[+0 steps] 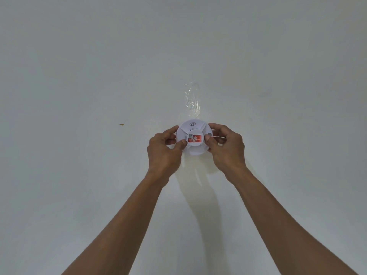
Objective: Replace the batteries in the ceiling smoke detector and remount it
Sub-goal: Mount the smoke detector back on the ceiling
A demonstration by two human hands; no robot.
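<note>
One white smoke detector [193, 138] is held against the ceiling [79, 76], clamped between the left hand [163, 150] and the right hand [226, 148], below one crinkled clear tape strip [192, 100]; its red label [195, 139] is unreadable.

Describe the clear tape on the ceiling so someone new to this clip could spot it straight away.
Start from the plain pale ceiling and find the round white smoke detector held between both hands. Just beyond its far edge is a crinkled strip of clear tape, glossy and see-through, unlike the small orange-brown speck off to the left.
</note>
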